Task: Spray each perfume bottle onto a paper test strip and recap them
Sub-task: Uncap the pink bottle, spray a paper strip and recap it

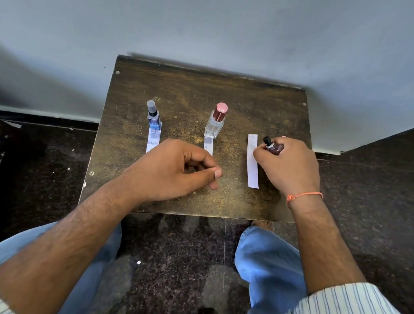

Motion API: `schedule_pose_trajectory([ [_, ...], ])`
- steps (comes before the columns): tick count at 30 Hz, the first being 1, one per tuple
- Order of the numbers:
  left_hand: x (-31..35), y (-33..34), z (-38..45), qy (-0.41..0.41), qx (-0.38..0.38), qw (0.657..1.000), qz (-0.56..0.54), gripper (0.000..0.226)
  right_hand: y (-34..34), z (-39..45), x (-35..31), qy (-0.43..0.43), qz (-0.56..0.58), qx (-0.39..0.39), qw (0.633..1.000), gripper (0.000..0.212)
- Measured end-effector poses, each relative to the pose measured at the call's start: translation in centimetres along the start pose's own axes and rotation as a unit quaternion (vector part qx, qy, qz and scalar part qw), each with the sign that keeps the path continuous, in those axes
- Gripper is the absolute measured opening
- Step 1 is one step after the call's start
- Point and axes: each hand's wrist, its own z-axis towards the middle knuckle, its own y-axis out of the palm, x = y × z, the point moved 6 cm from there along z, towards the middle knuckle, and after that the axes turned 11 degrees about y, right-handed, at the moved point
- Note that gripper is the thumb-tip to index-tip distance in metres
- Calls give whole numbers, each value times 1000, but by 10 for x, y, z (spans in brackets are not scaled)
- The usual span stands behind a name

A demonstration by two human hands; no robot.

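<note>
My right-hand fingers were wrapped around a small dark-red perfume bottle, tilted so its black spray nozzle leaned toward ten o'clock, right beside the top of the blank white test strip. The right hand hid most of the bottle, and I could not see its cap anywhere. My left hand rested on the desk at about seven o'clock from that bottle, fingers curled in with the thumb pressed to the forefinger; whether it pinched the missing cap I could not tell.

Farther out, at ten o'clock, stood the clear bottle with a rose-metallic cap, upright on the far end of its own strip. Beyond it, toward nine o'clock, the blue bottle with a grey cap stood likewise on a third strip. Both were capped, so I judged the third and last bottle to be the one in hand, at the spraying step.

The next move, as I judged it, called for pressing the nozzle with the mist aimed at the strip, then fitting the cap back on squarely.

Printing showed on the blue bottle and as bluish marks on its strip, but it was too blurred to read. No brand was legible.
</note>
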Motion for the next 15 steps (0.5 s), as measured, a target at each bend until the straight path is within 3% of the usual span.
schedule_pose_trajectory([
  [15,-4,2,1,3,-5,1000,10,11,1,1,5,14,-24,1,1000,29],
])
